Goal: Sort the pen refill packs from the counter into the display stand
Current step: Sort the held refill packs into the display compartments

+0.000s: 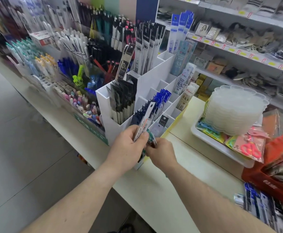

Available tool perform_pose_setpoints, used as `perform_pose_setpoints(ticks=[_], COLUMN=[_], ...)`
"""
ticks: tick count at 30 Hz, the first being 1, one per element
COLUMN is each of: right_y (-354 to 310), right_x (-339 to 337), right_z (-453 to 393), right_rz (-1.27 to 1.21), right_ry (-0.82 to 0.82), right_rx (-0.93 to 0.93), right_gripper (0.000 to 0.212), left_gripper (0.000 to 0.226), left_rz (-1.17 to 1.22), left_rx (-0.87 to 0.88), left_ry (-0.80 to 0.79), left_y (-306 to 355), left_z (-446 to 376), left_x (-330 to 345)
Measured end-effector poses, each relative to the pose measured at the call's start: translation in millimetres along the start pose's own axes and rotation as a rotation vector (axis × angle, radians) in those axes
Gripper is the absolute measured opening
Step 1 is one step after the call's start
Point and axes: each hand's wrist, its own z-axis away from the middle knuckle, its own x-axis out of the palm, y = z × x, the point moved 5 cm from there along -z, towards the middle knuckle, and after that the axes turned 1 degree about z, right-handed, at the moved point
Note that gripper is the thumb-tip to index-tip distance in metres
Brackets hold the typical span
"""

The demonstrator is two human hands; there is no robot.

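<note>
A white stepped display stand (156,78) with many compartments sits on the cream counter (193,158). Black packs fill its front left slot (123,101), and blue packs (161,98) stand in a middle slot. My left hand (129,148) grips a long white refill pack (145,121), tilted up in front of the stand's lowest slots. My right hand (161,153) pinches the lower end of a pack with green print (151,138), right beside my left hand. More blue and black refill packs (262,204) lie on the counter at the lower right.
A white tray (209,140) with a stack of clear plastic lids (235,110) and scissors packs stands to the right. A red bag (275,174) sits behind the loose packs. Pen racks (53,64) crowd the left; shelves run along the back right.
</note>
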Motion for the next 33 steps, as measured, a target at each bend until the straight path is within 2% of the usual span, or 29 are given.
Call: perform_pose_setpoints(ticks=[5,7,10,11,13,15,18,20,23,25,27,28,31,33], right_y=[2.4,2.6,3.5,3.3,1.8,-2.2,-20.1,-32.4,-42.9,-46.4,-50.6,-51.2,-42.6,-33.2], right_x=[-2.6,-5.6,-18.2,-25.7,-45.8,-66.1,-90.1,-102.4,-115.4,-118.3,-120.9,-125.5,-157.1,-182.9], right_z=[-4.5,-3.7,3.0,7.4,16.8,26.1,37.7,39.6,30.9,24.3,22.0,21.7,23.2,27.4], right_rz=[0.047,0.052,-0.027,-0.076,-0.248,-0.49,-0.662,-0.723,-0.665,-0.562,-0.507,-0.502,-0.682,-0.859], right_ry=[0.017,0.025,0.056,0.085,0.176,0.235,0.193,0.134,0.038,-0.033,-0.074,-0.051,0.121,0.223], right_rx=[0.03,0.052,0.103,0.116,0.13,0.139,0.098,0.054,0.013,0.006,-0.017,-0.025,-0.021,-0.023], right_gripper=[0.028,0.032,0.035,0.041,0.043,0.026,0.01,0.004,0.014,0.023,0.014,0.008,0.018,0.027], left_gripper=[0.029,0.025,0.031,0.028,0.036,0.044,0.048,0.05,0.048,0.043,0.037,0.035,0.036,0.032], left_rz=[0.008,0.112,0.309,0.353,0.481,0.673,0.849,0.858,0.771,0.639,0.471,0.427,0.483,0.543], left_rx=[0.003,-0.033,-0.124,-0.161,-0.265,-0.38,-0.462,-0.477,-0.48,-0.455,-0.391,-0.381,-0.452,-0.457], left_ry=[-0.051,-0.095,-0.179,-0.22,-0.338,-0.47,-0.599,-0.651,-0.71,-0.716,-0.699,-0.694,-0.668,-0.584], left_y=[-0.5,-1.5,-2.0,-1.8,-0.5,2.3,9.1,13.6,18.6,18.8,19.4,20.0,19.9,19.1], left_z=[-3.2,-4.3,-5.3,-4.8,-3.3,-3.0,-4.8,-6.2,-6.7,-6.8,-7.5,-7.9,-9.4,-15.0], left_x=[2.0,5.7,13.4,16.5,24.0,31.5,39.6,46.2,56.9,62.7,66.2,68.4,71.7,69.7])
